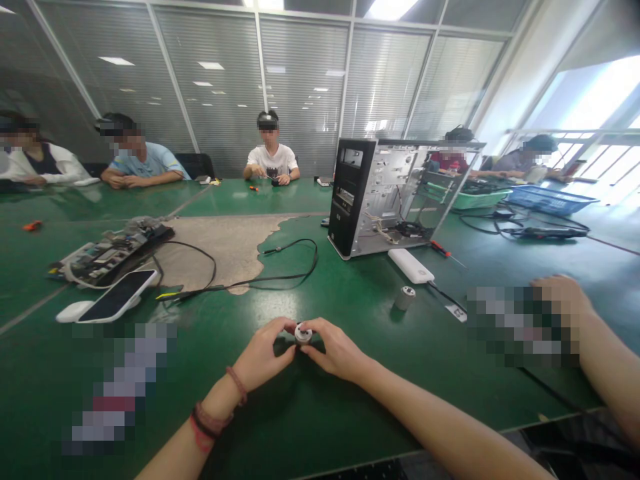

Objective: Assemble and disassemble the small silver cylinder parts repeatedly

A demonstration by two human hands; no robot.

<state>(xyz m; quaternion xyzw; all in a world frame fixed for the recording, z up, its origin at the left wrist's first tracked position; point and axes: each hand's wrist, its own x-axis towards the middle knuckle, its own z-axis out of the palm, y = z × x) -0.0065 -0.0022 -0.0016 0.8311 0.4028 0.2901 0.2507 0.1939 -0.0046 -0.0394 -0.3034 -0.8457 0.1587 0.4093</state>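
A small round metal part (303, 335) with a white and black top is held upright between my two hands, low over the green table (260, 427). My left hand (264, 353) grips its left side with thumb and fingers, bracelets at the wrist. From the right, my right hand (334, 347) pinches the same part, one finger on its top edge. A similar metal cylinder (405, 298) stands on the table to the right, beside a white power bank (411, 266) with a black cable.
An open computer case (395, 193) stands behind. Left are a phone (119, 295), a circuit assembly (115, 252) and a black cable (280, 277). Another person's arm (600, 340) rests at right. Baskets (550, 200) lie farther back; several people sit around the table.
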